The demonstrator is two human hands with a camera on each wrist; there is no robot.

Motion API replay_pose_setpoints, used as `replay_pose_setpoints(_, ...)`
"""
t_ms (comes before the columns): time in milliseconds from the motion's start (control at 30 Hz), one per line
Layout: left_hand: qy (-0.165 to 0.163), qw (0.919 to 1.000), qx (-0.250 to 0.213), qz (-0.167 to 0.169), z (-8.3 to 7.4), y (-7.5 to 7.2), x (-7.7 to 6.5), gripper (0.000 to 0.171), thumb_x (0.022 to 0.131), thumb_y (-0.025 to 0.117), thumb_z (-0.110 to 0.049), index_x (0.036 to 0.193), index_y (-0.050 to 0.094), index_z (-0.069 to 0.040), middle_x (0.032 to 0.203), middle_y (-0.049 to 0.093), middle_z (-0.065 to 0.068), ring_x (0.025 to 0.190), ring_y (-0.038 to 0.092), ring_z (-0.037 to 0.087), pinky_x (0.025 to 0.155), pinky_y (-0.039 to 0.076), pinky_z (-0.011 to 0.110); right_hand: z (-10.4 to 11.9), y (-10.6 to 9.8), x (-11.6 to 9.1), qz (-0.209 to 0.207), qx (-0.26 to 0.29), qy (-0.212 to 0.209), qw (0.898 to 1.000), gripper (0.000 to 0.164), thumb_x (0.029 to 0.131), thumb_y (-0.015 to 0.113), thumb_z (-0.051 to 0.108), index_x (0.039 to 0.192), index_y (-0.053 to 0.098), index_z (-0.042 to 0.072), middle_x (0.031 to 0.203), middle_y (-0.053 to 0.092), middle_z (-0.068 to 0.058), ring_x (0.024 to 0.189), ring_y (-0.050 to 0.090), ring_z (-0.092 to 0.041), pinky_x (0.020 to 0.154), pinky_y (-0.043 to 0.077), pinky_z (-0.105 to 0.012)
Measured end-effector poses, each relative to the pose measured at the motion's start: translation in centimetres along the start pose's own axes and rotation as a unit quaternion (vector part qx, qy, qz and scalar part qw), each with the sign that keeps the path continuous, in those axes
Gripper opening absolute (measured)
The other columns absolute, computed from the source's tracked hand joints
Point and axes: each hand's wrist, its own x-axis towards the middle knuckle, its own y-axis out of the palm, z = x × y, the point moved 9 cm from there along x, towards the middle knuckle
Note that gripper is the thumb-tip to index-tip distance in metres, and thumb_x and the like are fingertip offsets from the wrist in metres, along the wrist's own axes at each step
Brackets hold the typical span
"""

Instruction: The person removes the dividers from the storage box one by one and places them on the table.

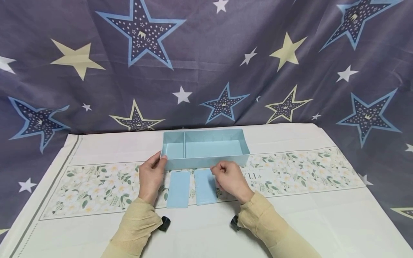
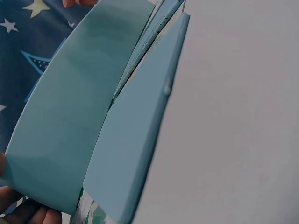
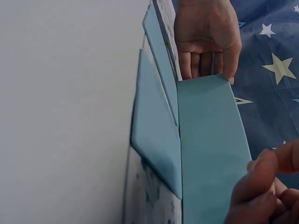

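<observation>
A light blue open-top box (image 1: 206,163) stands on the table, a divider (image 1: 184,145) splitting it into a small left compartment and a longer right one. My left hand (image 1: 151,179) holds its left end, thumb at the near corner and fingers along the end wall. My right hand (image 1: 230,181) has its fingers curled in front of the box, and I see nothing in it; in the right wrist view this hand (image 3: 266,191) is partly cut off. Two flat light blue panels, a left one (image 1: 178,190) and a right one (image 1: 205,190), lie side by side before the box.
A white tablecloth (image 1: 206,233) with a floral band (image 1: 109,188) covers the table. Behind the far edge hangs a dark curtain (image 1: 200,46) with stars. Black straps, left (image 1: 164,224) and right (image 1: 235,223), show by the wrists.
</observation>
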Motion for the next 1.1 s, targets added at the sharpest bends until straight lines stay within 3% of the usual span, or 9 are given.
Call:
replay_pose_setpoints(200, 0.001, 1.0000, -0.002, -0.003, 0.2, 0.1, 0.3, 0.041, 0.079, 0.054, -0.062, 0.111, 0.058, -0.036, 0.109, 0.062, -0.005, 0.090, 0.054, 0.004, 0.079, 0.049, 0.036, 0.8, -0.5, 0.4, -0.007, -0.002, -0.006, 1.000, 0.031, 0.090, 0.052, 0.025, 0.072, 0.058, 0.001, 0.048, 0.052, -0.010, 0.040, 0.048, -0.029, 0.034, 0.034, -0.026)
replay_pose_setpoints(467, 0.004, 0.9999, -0.011, -0.002, 0.0, 0.4, 0.2, 0.044, 0.079, 0.054, -0.061, 0.112, 0.059, -0.033, 0.109, 0.062, -0.003, 0.090, 0.054, 0.006, 0.078, 0.050, 0.037, 2.2, -0.6, 1.0, -0.014, 0.012, -0.027, 0.999, 0.027, 0.089, 0.053, 0.026, 0.066, 0.056, 0.011, 0.046, 0.051, -0.009, 0.038, 0.046, -0.025, 0.034, 0.034, -0.029)
replay_pose_setpoints(767, -0.005, 0.9999, -0.005, 0.015, -0.4, 0.1, 0.1, 0.044, 0.082, 0.053, -0.058, 0.117, 0.057, -0.031, 0.114, 0.061, 0.000, 0.094, 0.054, 0.008, 0.081, 0.048, 0.039, 3.4, 0.5, 1.9, -0.012, 0.022, -0.039, 0.999, 0.027, 0.088, 0.055, 0.023, 0.065, 0.057, 0.010, 0.047, 0.051, -0.008, 0.037, 0.046, -0.022, 0.037, 0.040, -0.030)
replay_pose_setpoints(867, -0.012, 0.9998, -0.003, 0.018, -0.5, -0.3, -0.1, 0.044, 0.084, 0.052, -0.056, 0.118, 0.056, -0.029, 0.115, 0.060, 0.001, 0.096, 0.053, 0.010, 0.083, 0.047, 0.040, 5.0, 0.8, 1.8, -0.006, 0.028, -0.047, 0.998, 0.028, 0.089, 0.055, 0.022, 0.065, 0.056, 0.008, 0.047, 0.051, -0.008, 0.038, 0.047, -0.024, 0.041, 0.043, -0.032)
replay_pose_setpoints(967, -0.008, 0.9999, 0.008, 0.005, -0.2, -0.1, -0.1, 0.043, 0.081, 0.051, -0.061, 0.114, 0.057, -0.035, 0.112, 0.061, -0.004, 0.093, 0.053, 0.005, 0.080, 0.048, 0.035, 6.5, 0.7, 1.5, -0.008, 0.030, -0.056, 0.998, 0.027, 0.089, 0.054, 0.021, 0.065, 0.056, 0.007, 0.047, 0.050, -0.008, 0.040, 0.048, -0.028, 0.047, 0.046, -0.033)
replay_pose_setpoints(1100, -0.011, 0.9999, 0.006, -0.004, 0.6, 0.2, 0.1, 0.039, 0.080, 0.053, -0.061, 0.110, 0.058, -0.038, 0.110, 0.061, -0.007, 0.091, 0.052, 0.002, 0.079, 0.049, 0.034, 6.1, 1.1, 2.4, -0.009, 0.028, -0.068, 0.997, 0.029, 0.090, 0.053, 0.028, 0.067, 0.057, 0.010, 0.047, 0.051, -0.008, 0.041, 0.049, -0.027, 0.049, 0.046, -0.034)
